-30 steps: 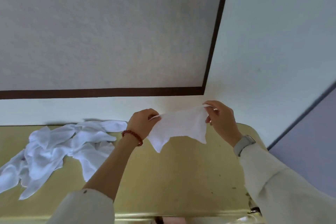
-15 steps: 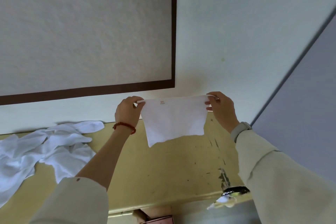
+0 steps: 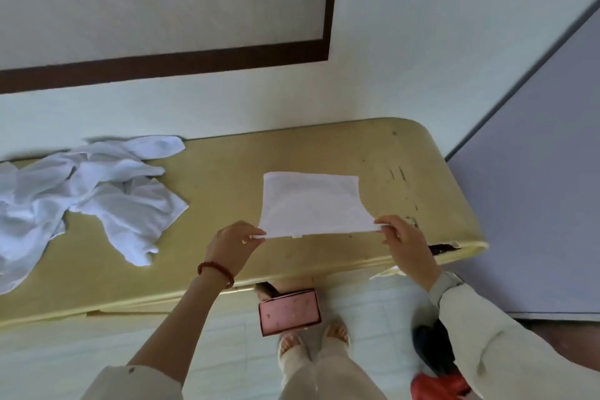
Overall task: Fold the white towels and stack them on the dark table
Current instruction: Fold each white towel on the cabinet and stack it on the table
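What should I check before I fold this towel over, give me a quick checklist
1. Left hand grip on the near left corner of the towel: ok, pinched.
2. Right hand grip on the near right corner: ok, pinched.
3. Towel spread flat, far edge on the table: ok.
4. Unfolded pile apart from this towel: ok, well to the left.
5. Table dark as the task says: not ok, it looks yellow.
6. A folded stack started: cannot tell, none in view.
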Available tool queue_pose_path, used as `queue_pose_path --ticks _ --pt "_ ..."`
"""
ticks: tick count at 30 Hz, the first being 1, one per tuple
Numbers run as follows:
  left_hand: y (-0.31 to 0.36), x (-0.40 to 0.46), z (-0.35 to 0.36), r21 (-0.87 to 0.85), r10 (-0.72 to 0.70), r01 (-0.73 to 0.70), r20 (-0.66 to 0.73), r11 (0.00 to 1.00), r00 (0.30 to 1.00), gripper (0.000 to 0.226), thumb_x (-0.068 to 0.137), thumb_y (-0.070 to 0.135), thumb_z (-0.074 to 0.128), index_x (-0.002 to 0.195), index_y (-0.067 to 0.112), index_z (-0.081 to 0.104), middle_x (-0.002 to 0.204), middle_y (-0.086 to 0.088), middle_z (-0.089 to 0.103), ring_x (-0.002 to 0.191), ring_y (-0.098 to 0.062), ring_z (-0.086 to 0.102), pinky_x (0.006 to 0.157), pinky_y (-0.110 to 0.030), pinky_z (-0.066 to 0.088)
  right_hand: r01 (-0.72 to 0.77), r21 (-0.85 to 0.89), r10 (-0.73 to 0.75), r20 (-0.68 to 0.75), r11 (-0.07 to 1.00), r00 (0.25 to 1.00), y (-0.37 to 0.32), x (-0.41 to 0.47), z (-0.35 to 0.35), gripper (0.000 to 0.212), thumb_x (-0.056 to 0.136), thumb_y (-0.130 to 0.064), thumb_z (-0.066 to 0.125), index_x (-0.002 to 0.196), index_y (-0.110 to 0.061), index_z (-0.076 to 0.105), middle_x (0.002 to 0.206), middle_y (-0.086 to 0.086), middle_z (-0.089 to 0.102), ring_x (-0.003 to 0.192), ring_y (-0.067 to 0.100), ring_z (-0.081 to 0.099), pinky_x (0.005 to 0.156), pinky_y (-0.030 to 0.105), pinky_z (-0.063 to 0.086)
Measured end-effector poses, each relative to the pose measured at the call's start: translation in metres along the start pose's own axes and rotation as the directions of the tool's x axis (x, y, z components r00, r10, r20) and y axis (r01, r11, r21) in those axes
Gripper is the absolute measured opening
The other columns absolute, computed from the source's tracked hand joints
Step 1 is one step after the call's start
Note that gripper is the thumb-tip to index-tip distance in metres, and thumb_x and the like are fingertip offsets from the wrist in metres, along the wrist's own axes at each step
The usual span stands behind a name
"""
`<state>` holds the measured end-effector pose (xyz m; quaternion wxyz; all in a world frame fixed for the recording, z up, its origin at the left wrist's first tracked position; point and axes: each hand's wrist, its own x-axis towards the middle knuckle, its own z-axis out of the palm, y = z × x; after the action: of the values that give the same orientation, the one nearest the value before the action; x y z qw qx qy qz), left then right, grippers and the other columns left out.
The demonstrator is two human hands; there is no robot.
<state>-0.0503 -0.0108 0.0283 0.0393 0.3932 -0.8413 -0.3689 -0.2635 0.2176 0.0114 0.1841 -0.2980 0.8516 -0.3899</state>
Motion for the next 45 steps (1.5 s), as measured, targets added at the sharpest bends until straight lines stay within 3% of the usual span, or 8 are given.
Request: queue_pose_path --ticks 2,5,13,17,25,30,42,45 --pt "-0.017 -0.009 0.018 0.004 -0.088 0.088 0.125 0.996 0.988 0.011 0.082 0.016 0.066 0.091 0.015 0.073 0.099 -0.002 0.069 0.092 -0.019 0.061 0.082 -0.024 0.043 -0.06 -0.098 0.068 0.087 0.993 0.994 0.019 -0.016 0.014 0.02 0.093 -0.002 0.046 0.102 -0.005 0.064 0.083 0.001 0.064 0.069 0.016 0.06 0.062 0.015 0.043" --pt "-0.031 -0.015 0.036 0.0 -0.121 0.125 0.258 0.992 0.959 0.019 0.087 0.018 0.061 0.102 0.011 0.07 0.107 -0.006 0.068 0.101 -0.02 0.059 0.082 -0.02 0.037 -0.111 -0.173 0.134 0.128 0.979 0.983 0.034 -0.026 0.026 0.021 0.092 -0.004 0.046 0.105 -0.005 0.063 0.1 0.008 0.067 0.088 0.024 0.062 0.066 0.017 0.032" --pt "-0.029 0.021 0.038 -0.218 -0.164 0.224 0.262 0.95 0.951 0.019 0.095 0.018 0.046 0.099 0.009 0.062 0.09 -0.009 0.06 0.085 -0.022 0.055 0.082 -0.038 0.046 -0.162 -0.149 0.168 0.03 0.976 0.985 0.017 0.013 0.026 0.018 0.094 -0.011 0.046 0.105 -0.002 0.056 0.077 0.001 0.053 0.071 0.02 0.049 0.057 0.025 0.034" --pt "-0.021 0.055 0.037 -0.445 -0.23 0.281 0.166 0.85 0.959 0.018 0.097 0.018 0.043 0.087 0.008 0.056 0.087 -0.01 0.054 0.081 -0.02 0.05 0.077 -0.036 0.045 -0.145 -0.063 0.144 -0.022 0.987 0.989 0.011 0.05 0.031 0.017 0.094 -0.009 0.046 0.101 0.0 0.058 0.086 0.007 0.058 0.077 0.02 0.052 0.059 0.022 0.034" --pt "-0.012 0.11 0.053 -0.468 -0.348 0.248 -0.14 0.848 0.927 0.008 0.088 0.014 0.057 0.085 0.012 0.065 0.075 -0.002 0.061 0.073 -0.014 0.052 0.071 -0.026 0.042 -0.23 0.057 0.234 -0.064 0.971 0.97 0.01 0.111 0.053 0.014 0.092 -0.009 0.049 0.097 -0.005 0.061 0.083 -0.003 0.056 0.075 0.01 0.049 0.059 0.001 0.036" --pt "-0.021 0.134 0.064 -0.44 -0.395 0.273 -0.214 0.856 0.893 0.014 0.088 0.017 0.058 0.098 0.011 0.066 0.078 0.012 0.061 0.074 0.001 0.056 0.066 -0.007 0.044 -0.232 0.047 0.235 -0.058 0.971 0.97 0.022 0.128 0.065 0.014 0.091 -0.009 0.049 0.097 -0.008 0.061 0.085 -0.004 0.057 0.078 0.01 0.051 0.061 0.001 0.037" --pt "-0.028 0.149 0.075 -0.345 -0.399 0.304 -0.249 0.888 0.882 0.016 0.088 0.021 0.056 0.097 0.015 0.068 0.079 0.004 0.063 0.069 -0.004 0.055 0.066 -0.013 0.041 -0.139 -0.088 0.126 -0.146 0.986 0.981 0.039 0.133 0.083 0.012 0.09 -0.007 0.05 0.094 -0.006 0.061 0.085 -0.003 0.056 0.076 0.011 0.049 0.064 0.004 0.035" --pt "-0.025 0.152 0.077 -0.312 -0.413 0.325 -0.278 0.893 0.867 0.016 0.089 0.021 0.055 0.095 0.014 0.068 0.075 0.005 0.06 0.066 -0.003 0.052 0.059 -0.002 0.036 -0.155 -0.096 0.138 -0.163 0.983 0.977 0.04 0.134 0.084 0.011 0.089 -0.006 0.051 0.093 -0.005 0.061 0.085 0.0 0.056 0.075 0.012 0.048 0.062 0.006 0.035"
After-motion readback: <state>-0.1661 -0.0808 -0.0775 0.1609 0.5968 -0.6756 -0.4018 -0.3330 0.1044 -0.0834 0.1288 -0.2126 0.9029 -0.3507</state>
